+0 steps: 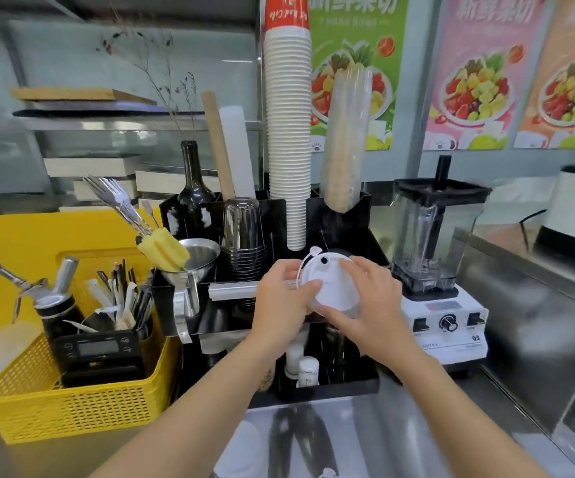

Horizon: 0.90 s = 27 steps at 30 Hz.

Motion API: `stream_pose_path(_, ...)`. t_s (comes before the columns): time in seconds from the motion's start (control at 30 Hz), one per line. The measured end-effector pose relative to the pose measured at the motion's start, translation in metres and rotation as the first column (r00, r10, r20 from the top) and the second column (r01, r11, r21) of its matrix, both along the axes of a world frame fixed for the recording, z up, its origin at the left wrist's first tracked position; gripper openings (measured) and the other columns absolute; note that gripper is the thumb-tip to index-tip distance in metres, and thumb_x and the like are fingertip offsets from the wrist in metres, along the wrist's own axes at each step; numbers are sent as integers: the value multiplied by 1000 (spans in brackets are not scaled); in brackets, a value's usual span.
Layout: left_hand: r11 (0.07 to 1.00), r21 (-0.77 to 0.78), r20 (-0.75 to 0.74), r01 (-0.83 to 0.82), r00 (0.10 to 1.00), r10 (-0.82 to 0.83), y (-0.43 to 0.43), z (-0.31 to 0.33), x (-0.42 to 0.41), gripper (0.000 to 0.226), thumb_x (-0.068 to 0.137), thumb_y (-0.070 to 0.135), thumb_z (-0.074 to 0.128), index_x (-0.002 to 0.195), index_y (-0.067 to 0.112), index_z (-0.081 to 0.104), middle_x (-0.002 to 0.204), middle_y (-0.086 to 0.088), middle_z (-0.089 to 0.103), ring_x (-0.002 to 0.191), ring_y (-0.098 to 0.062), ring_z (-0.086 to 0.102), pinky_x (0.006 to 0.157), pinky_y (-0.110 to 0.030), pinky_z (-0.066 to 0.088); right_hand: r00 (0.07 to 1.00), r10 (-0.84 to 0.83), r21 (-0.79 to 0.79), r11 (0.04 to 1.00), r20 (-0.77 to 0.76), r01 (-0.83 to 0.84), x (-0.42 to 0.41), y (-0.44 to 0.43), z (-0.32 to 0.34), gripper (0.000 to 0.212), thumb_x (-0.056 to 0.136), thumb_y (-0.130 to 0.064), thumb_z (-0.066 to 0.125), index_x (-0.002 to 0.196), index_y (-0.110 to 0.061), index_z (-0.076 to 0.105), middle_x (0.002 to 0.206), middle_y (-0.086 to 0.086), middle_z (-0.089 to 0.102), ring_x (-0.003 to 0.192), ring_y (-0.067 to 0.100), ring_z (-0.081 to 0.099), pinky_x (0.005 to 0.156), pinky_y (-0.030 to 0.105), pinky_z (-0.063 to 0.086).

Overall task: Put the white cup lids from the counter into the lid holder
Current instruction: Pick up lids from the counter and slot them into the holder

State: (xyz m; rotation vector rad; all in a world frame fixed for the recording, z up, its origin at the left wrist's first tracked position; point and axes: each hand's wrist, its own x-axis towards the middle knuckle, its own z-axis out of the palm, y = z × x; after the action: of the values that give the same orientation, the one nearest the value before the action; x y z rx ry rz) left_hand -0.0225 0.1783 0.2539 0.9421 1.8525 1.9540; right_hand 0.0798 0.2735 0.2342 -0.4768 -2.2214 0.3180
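Note:
A white cup lid [327, 281], or a small stack of them, is held tilted on edge between both hands, its flat top with a dark sip hole facing me. My left hand [284, 298] grips its left rim. My right hand [372, 301] cups its right and lower side. The lid sits just in front of the black organizer's lid holder [343, 205], below the tall stack of white paper cups [287, 139]. More white lids [241, 450] lie blurred on the steel counter at the bottom edge of the view.
A blender [434, 257] stands right of the organizer. To the left are dark stacked cups [244, 236], a metal funnel [196, 260], a wine bottle [193, 188] and a yellow basket [72, 391] with a scale and tools. Small white bottles [308, 370] stand in the organizer's front slot.

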Motion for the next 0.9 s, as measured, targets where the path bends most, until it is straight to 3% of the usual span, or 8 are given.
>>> stream_pose_path(0.13,998,-34,-64,53,996,-56,37,19,-8,48,80,14,66,123,16,46,102,1,61,94,-17,62,86,-44,54,999,1,-36,999,38,0,-5,39,26,67,72,-40,70,128,-15,43,130,9,44,119,26,35,95,30,20)
stream_pose_path(0.23,995,-66,-148,81,985,-90,63,29,-17,35,82,17,63,114,22,50,100,9,59,86,-2,58,74,-23,48,996,-24,-65,997,80,29,-10,68,42,62,74,-38,67,126,-15,43,127,11,46,118,28,35,100,38,26)
stream_pose_path(0.3,992,-108,-237,72,967,-96,78,32,-24,25,84,18,61,106,26,52,101,12,56,90,-3,56,74,-20,43,989,-56,-85,994,134,68,-16,87,47,63,74,-44,63,127,-17,43,126,12,47,117,29,36,98,39,28)
stream_pose_path(0.47,980,-201,-429,6,898,-94,111,24,-42,32,86,18,53,118,20,54,120,1,55,97,-8,49,75,-19,37,935,-189,86,982,299,171,-41,124,48,59,72,-61,52,118,-24,48,107,6,52,107,25,44,80,35,21)
stream_pose_path(0.6,952,-283,-604,-118,793,-81,132,14,-53,39,86,19,52,126,18,51,128,-4,55,116,-20,48,95,-30,34,911,-150,66,989,385,135,-55,142,42,62,70,-62,48,120,-25,48,105,3,54,103,20,45,79,35,16)
stream_pose_path(0.7,912,-345,-733,-221,670,-115,141,4,-63,36,87,21,51,123,18,53,130,-1,55,126,-20,41,112,-38,19,862,-136,67,991,489,118,-61,152,39,63,72,-66,44,119,-24,48,95,1,55,93,18,46,83,37,20)
stream_pose_path(0.83,849,-459,-776,-263,583,-239,147,-7,-71,25,89,20,44,109,18,59,123,0,57,133,-20,31,113,-44,-2,775,-140,117,989,616,86,-68,161,42,56,71,-66,45,105,-23,52,87,-1,55,85,17,46,79,38,20)
stream_pose_path(0.9,815,-516,-773,-265,555,-309,150,-10,-73,25,87,17,41,105,17,59,123,1,57,135,-23,26,112,-47,-5,691,-125,114,992,712,63,-73,162,43,39,73,-58,49,94,-25,52,80,-4,55,83,18,48,77,38,18)
